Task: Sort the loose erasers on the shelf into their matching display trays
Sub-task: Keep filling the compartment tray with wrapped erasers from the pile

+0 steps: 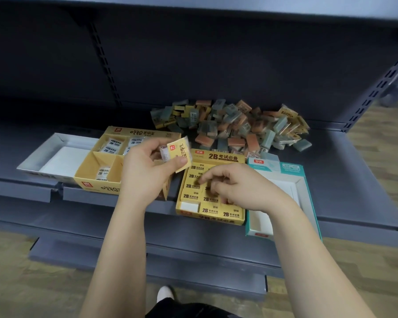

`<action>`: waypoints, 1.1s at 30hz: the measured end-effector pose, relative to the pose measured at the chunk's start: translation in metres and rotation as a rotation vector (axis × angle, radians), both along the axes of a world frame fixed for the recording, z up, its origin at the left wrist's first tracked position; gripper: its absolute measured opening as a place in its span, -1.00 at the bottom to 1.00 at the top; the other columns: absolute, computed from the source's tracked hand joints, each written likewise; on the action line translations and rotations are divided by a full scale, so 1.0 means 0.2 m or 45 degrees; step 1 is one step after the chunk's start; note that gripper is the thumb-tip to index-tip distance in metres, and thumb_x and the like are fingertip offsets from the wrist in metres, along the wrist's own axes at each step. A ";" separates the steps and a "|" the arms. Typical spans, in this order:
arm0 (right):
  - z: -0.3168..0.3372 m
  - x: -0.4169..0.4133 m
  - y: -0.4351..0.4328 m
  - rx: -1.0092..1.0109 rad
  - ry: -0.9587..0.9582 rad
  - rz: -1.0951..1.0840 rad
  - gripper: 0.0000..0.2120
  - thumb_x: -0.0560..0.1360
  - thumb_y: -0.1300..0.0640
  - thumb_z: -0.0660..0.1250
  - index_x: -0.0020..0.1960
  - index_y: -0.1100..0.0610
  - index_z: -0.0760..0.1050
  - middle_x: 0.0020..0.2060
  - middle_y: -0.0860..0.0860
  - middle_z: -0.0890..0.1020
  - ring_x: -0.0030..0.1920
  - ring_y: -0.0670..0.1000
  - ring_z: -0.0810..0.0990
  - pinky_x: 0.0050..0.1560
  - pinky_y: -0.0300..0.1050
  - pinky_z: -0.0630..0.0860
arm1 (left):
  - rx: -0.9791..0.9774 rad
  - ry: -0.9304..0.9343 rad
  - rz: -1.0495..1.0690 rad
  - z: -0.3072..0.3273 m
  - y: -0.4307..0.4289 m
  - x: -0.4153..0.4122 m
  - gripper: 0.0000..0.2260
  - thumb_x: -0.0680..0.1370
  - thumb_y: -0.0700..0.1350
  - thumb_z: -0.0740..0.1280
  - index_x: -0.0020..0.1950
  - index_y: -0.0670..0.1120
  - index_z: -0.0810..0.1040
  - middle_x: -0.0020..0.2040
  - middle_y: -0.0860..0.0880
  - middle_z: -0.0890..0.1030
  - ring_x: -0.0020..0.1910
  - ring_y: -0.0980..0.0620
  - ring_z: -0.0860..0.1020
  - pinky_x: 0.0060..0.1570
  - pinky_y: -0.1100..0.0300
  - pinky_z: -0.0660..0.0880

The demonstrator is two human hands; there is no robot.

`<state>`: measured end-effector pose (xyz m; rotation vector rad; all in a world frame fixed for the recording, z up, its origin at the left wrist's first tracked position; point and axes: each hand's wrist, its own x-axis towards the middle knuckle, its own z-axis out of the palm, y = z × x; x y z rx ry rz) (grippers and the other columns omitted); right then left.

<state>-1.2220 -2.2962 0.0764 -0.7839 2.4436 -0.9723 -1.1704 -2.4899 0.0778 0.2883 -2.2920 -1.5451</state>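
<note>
Grey shelf (345,161): four trays (218,156), one eraser heap (228,125); yellow eraser (181,154) in left hand (145,173), right hand (246,189) unclear.

**Materials & finish**

Shelf (345,157): smooth grey painted metal, matt. Trays (97,185) along its front edge: printed cardboard w/ slight sheen, plain white inside. Erasers (228,125) by back edge: glossy clear plastic wrap. Floor (381,143): matt wood-grain.

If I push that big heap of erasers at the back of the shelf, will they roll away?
Probably not: the heap is flat little blocks, so they would likely slide or tumble. They look shiny-wrapped, so they may slip over each other. They lie loosely piled, so top ones would probably topple first.
</note>
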 end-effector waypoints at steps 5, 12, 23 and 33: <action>0.02 -0.03 -0.01 -0.056 0.027 -0.059 -0.75 0.58 0.23 0.25 0.08 -0.08 0.58 -0.16 -0.04 0.67 -0.33 -0.21 0.59 -0.24 -0.27 0.54 | 0.139 -0.007 -0.041 0.00 -0.05 0.02 -0.79 0.47 -0.23 0.47 -0.15 -0.06 0.44 -0.16 0.00 0.68 -0.19 0.02 0.66 -0.16 -0.06 0.58; 0.04 -0.07 -0.07 -0.114 0.045 -0.171 -0.77 0.56 0.21 0.28 0.05 -0.07 0.61 -0.19 -0.05 0.67 -0.31 -0.18 0.59 -0.27 -0.33 0.45 | 0.218 -0.020 -0.155 0.03 -0.21 0.01 -0.71 0.57 -0.12 0.38 -0.21 0.01 0.28 -0.21 -0.11 0.54 -0.30 -0.02 0.55 -0.29 0.02 0.45; 0.05 -0.07 -0.29 -0.091 0.114 -0.294 -0.78 0.56 0.19 0.28 0.07 -0.08 0.60 -0.17 -0.06 0.67 -0.29 -0.17 0.60 -0.21 -0.29 0.49 | 0.406 -0.023 -0.224 0.12 -0.58 -0.04 -0.88 0.54 -0.08 0.35 0.00 -0.09 0.61 -0.15 0.03 0.66 -0.17 0.03 0.60 -0.21 0.21 0.56; 0.05 -0.04 -0.43 -0.070 0.099 -0.462 -0.81 0.58 0.15 0.29 0.07 -0.10 0.59 -0.17 -0.05 0.68 -0.26 -0.15 0.62 -0.14 -0.23 0.55 | -0.073 -0.298 -0.295 0.14 -0.88 0.01 -0.73 0.45 -0.16 0.50 0.11 0.07 0.62 -0.02 0.04 0.69 -0.14 0.06 0.70 -0.01 0.03 0.61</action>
